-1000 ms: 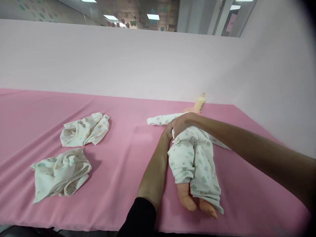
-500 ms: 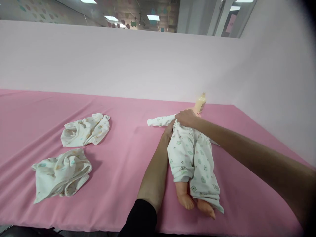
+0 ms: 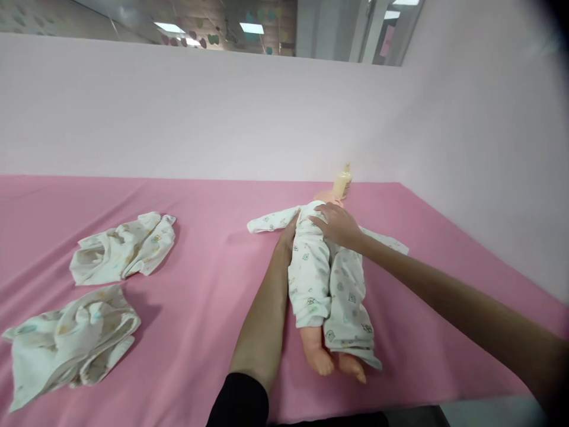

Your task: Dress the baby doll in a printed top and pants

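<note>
A baby doll [image 3: 317,359] lies on its back, dressed in a white printed long-sleeved top [image 3: 306,222] and matching trousers [image 3: 310,273]. Its arms stretch out to both sides, and one trouser leg covers more of the leg than the other. My left hand [image 3: 288,233] is against the doll's left-hand side in view, under the armpit; most of its fingers are hidden by the doll. Across the chest rests my right hand [image 3: 340,226], open, with its fingers apart on the top. The doll's head [image 3: 326,197] is at the far end, partly covered.
A pale yellow pump bottle [image 3: 342,182] stands behind the doll's head near the white wall [image 3: 200,112]. Two crumpled white printed baby garments, one farther back [image 3: 127,249] and one nearer [image 3: 73,341], lie at left on the pink sheet [image 3: 200,296].
My right hand has shifted from the shoulder edge of the top onto the chest, its fingers spreading. Both doll sleeves show more fully now. The view has turned slightly right.
</note>
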`<move>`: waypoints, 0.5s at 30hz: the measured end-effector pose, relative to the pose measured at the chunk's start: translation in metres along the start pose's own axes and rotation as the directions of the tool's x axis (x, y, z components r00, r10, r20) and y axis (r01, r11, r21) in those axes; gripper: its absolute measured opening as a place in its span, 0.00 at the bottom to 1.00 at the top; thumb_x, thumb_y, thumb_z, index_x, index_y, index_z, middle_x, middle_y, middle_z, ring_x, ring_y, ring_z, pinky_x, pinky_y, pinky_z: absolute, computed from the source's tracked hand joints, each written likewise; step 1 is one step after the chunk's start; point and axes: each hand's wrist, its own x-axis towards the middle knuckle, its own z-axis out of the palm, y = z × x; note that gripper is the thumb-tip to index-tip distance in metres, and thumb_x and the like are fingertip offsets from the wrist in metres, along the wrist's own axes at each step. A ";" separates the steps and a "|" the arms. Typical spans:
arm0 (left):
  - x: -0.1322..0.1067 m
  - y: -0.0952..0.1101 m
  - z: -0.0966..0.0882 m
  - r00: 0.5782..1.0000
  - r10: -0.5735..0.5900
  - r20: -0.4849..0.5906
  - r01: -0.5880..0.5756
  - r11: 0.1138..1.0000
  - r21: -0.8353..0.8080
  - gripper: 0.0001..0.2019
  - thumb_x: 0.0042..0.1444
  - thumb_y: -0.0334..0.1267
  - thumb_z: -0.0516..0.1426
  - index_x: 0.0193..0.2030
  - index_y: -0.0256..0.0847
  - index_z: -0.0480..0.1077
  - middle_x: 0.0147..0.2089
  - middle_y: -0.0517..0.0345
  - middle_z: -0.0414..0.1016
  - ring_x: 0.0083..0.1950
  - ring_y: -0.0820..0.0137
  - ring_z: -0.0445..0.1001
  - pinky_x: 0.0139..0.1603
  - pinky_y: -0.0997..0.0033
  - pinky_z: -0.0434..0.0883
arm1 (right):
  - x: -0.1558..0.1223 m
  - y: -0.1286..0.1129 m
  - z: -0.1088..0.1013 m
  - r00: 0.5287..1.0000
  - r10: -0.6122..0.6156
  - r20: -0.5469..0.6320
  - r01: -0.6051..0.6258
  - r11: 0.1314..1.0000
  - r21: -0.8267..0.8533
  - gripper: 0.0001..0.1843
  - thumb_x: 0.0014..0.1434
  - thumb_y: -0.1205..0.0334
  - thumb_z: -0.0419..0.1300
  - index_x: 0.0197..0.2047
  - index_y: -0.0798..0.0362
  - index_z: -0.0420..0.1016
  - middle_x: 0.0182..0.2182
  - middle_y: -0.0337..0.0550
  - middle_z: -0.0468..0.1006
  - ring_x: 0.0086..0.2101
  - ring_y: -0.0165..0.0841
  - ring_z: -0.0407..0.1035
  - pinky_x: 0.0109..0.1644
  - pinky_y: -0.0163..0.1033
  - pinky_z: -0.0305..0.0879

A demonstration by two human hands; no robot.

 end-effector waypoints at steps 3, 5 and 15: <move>-0.004 0.000 0.005 0.999 -0.034 0.004 0.034 0.999 0.024 0.30 0.58 0.61 0.55 0.55 0.37 0.73 0.44 0.48 0.80 0.54 0.54 0.75 0.60 0.58 0.69 | -0.038 0.027 -0.012 0.984 0.154 -0.094 -0.133 0.971 0.198 0.18 0.66 0.49 0.49 0.46 0.51 0.72 0.45 0.46 0.77 0.46 0.38 0.69 0.47 0.41 0.63; -0.005 -0.001 0.008 0.999 -0.044 0.010 0.044 0.998 0.050 0.31 0.57 0.63 0.54 0.55 0.39 0.73 0.46 0.48 0.80 0.55 0.55 0.75 0.61 0.59 0.68 | -0.060 0.041 -0.015 0.970 0.235 -0.064 -0.207 0.935 0.289 0.16 0.66 0.50 0.49 0.41 0.51 0.73 0.41 0.45 0.77 0.40 0.36 0.70 0.43 0.39 0.64; -0.027 0.017 0.005 0.874 0.141 -0.465 0.221 0.738 0.638 0.21 0.56 0.57 0.57 0.35 0.39 0.74 0.34 0.47 0.78 0.42 0.56 0.76 0.42 0.59 0.72 | -0.075 0.051 0.010 0.972 0.224 -0.069 -0.191 0.927 0.322 0.13 0.63 0.49 0.53 0.42 0.48 0.71 0.38 0.42 0.72 0.38 0.35 0.69 0.43 0.39 0.63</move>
